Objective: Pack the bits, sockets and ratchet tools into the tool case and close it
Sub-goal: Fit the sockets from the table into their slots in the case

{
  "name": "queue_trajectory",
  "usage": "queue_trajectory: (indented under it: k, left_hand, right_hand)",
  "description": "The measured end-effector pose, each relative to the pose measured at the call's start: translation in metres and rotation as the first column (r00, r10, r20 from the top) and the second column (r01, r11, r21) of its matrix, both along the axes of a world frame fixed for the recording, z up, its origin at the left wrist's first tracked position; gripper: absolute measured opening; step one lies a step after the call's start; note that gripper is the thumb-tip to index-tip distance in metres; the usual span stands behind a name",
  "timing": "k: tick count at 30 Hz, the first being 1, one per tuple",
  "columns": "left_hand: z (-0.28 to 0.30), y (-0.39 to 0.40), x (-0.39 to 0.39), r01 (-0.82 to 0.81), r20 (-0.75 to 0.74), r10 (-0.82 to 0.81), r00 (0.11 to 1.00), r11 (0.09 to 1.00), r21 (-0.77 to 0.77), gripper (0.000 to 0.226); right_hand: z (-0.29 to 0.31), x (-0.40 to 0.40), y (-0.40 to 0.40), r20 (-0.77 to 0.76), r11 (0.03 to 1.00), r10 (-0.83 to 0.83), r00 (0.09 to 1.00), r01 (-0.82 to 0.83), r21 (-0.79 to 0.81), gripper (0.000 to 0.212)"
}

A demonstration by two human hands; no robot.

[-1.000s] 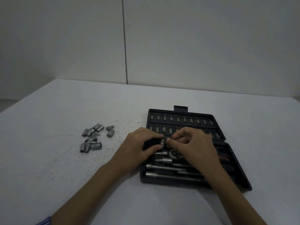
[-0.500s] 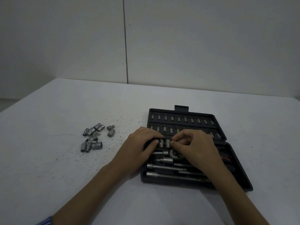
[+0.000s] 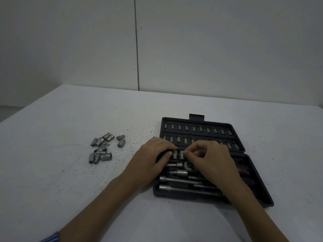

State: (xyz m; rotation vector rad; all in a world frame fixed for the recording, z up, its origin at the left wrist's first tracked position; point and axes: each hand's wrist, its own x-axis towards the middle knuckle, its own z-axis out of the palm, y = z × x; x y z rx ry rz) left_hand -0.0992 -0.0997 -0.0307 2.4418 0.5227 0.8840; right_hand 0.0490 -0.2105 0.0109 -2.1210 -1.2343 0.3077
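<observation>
The black tool case (image 3: 258, 194) lies open on the table, and its lid (image 3: 234, 130) holds two rows of bits. In the base lie extension bars (image 3: 176, 180) and a ratchet head (image 3: 188, 165). Two silver sockets (image 3: 178, 154) stand side by side in the base's top row. My left hand (image 3: 152, 161) curls over the case's left end, its thumb and forefinger pinching the left socket. My right hand (image 3: 211, 159) has curled fingers whose tips pinch the right socket. It hides the middle of the base.
Several loose sockets and a bit (image 3: 103, 149) lie in a heap on the white table (image 3: 70, 189), left of the case. Dark specks dot the tabletop between the heap and the case. A grey wall stands behind the table's far edge.
A second ago both hands held a socket just above the row. Two sockets now sit side by side in the row, and the hands have barely shifted.
</observation>
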Motion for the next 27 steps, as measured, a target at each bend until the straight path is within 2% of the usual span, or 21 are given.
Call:
queue_trajectory:
  k: [10,17,24,27]
  left_hand:
    - [0.006,-0.006,-0.003,-0.035,-0.017,0.035,0.999,0.999,-0.015,0.024]
    - [0.012,-0.01,-0.024,-0.106,-0.043,0.105,0.993,0.994,-0.012,0.03]
    - [0.012,-0.005,-0.06,-0.321,-0.062,0.325,0.944,0.945,0.064,0.036]
    - [0.011,-0.003,-0.075,-0.416,-0.091,0.425,0.901,0.904,0.098,0.029]
  right_hand:
    - [0.002,-0.005,-0.002,0.117,0.999,0.024,0.993,-0.02,-0.033,0.008]
    - [0.003,-0.018,0.0,0.167,0.995,0.095,0.981,-0.1,0.022,0.005]
    - [0.005,-0.047,0.013,0.252,0.953,0.277,0.927,-0.298,0.049,0.014]
    - [0.001,-0.061,0.018,0.287,0.931,0.337,0.897,-0.363,0.04,0.017]
